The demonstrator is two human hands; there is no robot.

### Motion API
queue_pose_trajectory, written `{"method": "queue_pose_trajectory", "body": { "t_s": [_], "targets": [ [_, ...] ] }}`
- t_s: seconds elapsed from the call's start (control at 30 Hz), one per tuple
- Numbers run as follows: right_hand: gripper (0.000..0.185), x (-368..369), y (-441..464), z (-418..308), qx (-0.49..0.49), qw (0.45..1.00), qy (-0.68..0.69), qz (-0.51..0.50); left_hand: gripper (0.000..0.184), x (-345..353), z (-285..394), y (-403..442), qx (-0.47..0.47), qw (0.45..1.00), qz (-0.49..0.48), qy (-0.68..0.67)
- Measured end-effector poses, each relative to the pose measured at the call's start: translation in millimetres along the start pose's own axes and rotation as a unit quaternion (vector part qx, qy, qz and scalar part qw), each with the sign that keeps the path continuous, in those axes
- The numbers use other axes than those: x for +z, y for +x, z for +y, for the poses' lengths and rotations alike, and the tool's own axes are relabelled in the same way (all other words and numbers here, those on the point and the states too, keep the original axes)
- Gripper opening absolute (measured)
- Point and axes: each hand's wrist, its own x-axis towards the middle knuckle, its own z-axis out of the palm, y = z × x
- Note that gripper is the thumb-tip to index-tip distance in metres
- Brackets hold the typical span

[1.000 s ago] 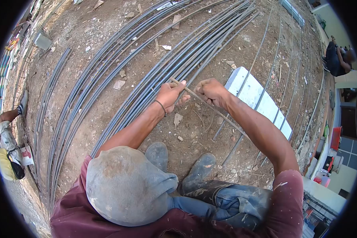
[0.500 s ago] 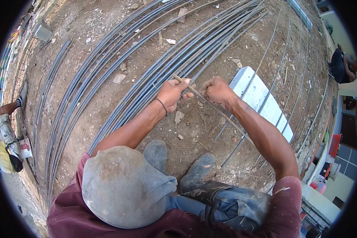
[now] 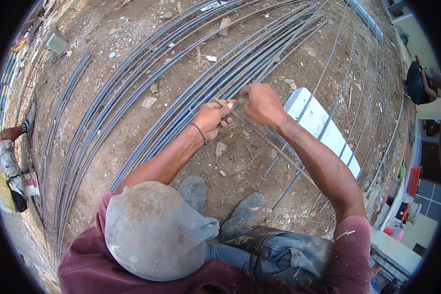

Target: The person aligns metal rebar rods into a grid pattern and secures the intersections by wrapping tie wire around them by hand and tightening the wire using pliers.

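Note:
My left hand [image 3: 211, 120] is closed round a thin rusty rod [image 3: 265, 138], with the thumb pressed on it near its upper end. The rod slants down to the right, passing beneath my right forearm. Close beside it, my right hand [image 3: 260, 104] has its fingers curled together near the left fingertips; what they pinch is too small to name. Under and behind both hands runs a bundle of long steel bars [image 3: 201, 87] on the dirt. A white block [image 3: 314, 119] lies right of my right hand, with bars across it.
More bars [image 3: 113, 91] lie curved on the left. Several single bars cross the ground [image 3: 362, 93] at the right. One person [image 3: 419, 83] is at the far right; another person's leg [image 3: 11, 133] shows at the left edge. My boots [image 3: 245, 210] are below my hands.
My right hand has moved up and left, closer to the left fingertips. The left hand keeps its grip on the rod and has barely moved.

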Motion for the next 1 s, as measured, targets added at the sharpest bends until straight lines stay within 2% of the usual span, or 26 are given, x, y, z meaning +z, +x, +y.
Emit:
{"method": "queue_pose_trajectory", "body": {
  "t_s": [0.07,0.17,0.23,0.3,0.43,0.5,0.53,0.57,0.6,0.63,0.7,0.83,0.93,1.0],
  "targets": [
    [0.025,11.3,20.4,-10.7,0.008,0.984,0.172,-0.046,0.011,-0.6,1.0,1.1,-0.019,1.000,0.015,0.003],
    [0.024,15.2,21.5,-32.7,0.021,0.980,0.196,0.003,0.008,-2.8,-2.4,3.5,-0.002,1.000,0.017,0.002],
    [0.021,15.8,23.6,-32.6,0.021,0.968,0.247,-0.028,0.010,-4.8,-3.8,4.4,-0.002,1.000,0.004,-0.006],
    [0.013,8.6,12.0,-31.8,0.142,0.931,0.334,0.024,0.011,-5.3,-1.7,4.0,0.001,1.000,-0.009,-0.013],
    [0.009,4.1,-25.8,-19.9,0.188,0.902,0.388,0.037,0.024,-2.4,0.5,-1.0,-0.004,1.000,0.004,-0.012],
    [0.005,18.1,-43.0,-18.2,-0.021,0.958,0.246,0.142,0.025,-4.1,0.5,-1.6,-0.008,0.999,-0.021,-0.037],
    [0.005,21.4,-48.8,-17.7,-0.024,0.959,0.245,0.142,0.025,-4.0,1.3,-0.9,-0.005,0.999,-0.021,-0.038],
    [0.008,24.1,-53.7,-17.3,-0.140,0.967,0.129,0.170,0.026,-3.3,2.3,0.4,-0.007,0.999,-0.020,-0.024],
    [0.012,28.0,-58.4,-17.8,-0.251,0.948,0.011,0.194,0.026,-3.3,2.1,0.0,-0.010,1.000,-0.020,-0.010],
    [0.012,33.3,-60.9,-17.1,-0.252,0.948,0.009,0.195,0.026,-4.7,1.8,-0.3,-0.008,1.000,-0.020,-0.010],
    [0.018,41.6,-62.8,-13.0,-0.283,0.943,-0.106,0.138,0.024,-5.8,4.0,0.6,-0.022,0.999,-0.011,0.033],
    [0.022,46.6,-70.1,-12.0,-0.302,0.930,-0.106,0.180,0.023,0.8,7.8,-4.4,-0.020,0.999,0.012,0.028],
    [0.023,43.5,-73.8,-7.5,-0.294,0.936,-0.043,0.191,0.019,-4.4,7.4,0.9,-0.009,0.998,-0.008,0.064],
    [0.023,41.9,-69.1,-5.3,-0.237,0.954,0.115,0.144,0.018,-5.0,5.8,0.4,-0.018,0.998,-0.003,0.055]
  ]
}}
